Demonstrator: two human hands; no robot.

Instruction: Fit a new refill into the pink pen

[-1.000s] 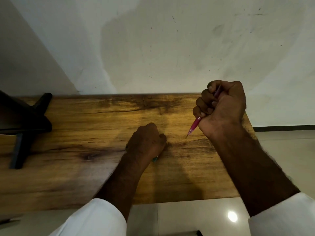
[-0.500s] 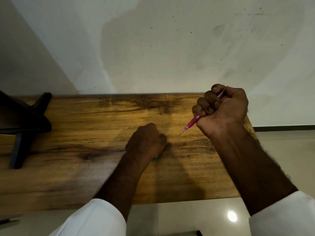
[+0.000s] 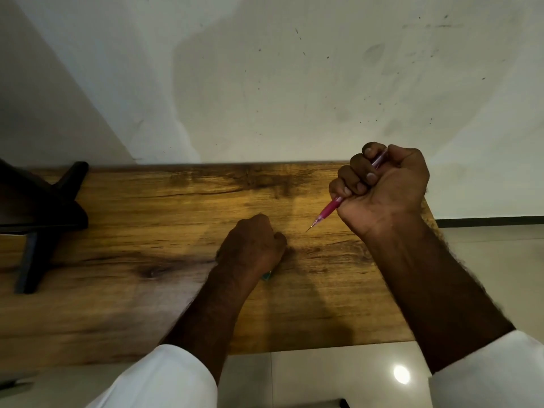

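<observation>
The wooden table [image 3: 147, 219] stretches under both my hands, with a black stand [image 3: 44, 219] far out beyond my left hand. My right hand [image 3: 388, 189] is raised above the wood in a tight fist, all four fingers wrapped round the pink pen [image 3: 328, 210], and my thumb is up by its top end. The pen slants down out of the bottom of the fist towards my left hand, with its metal tip [image 3: 309, 229] hanging clear of the table between the two hands.

My left hand [image 3: 253, 245] rests knuckles-up on the wood with the fingers curled under and out of sight. A small teal piece [image 3: 267, 276] peeks out at the heel of that hand; I cannot tell whether I am gripping it or just covering it.

Since a point already shows at the nose, I judge the refill is in and I am seating or testing it. To do that well, I should push straight along the barrel with my thumb, not sideways. I should keep the fist still, hold the tip off the wood so it does not jab or bend, and watch that the point sits centred.
</observation>
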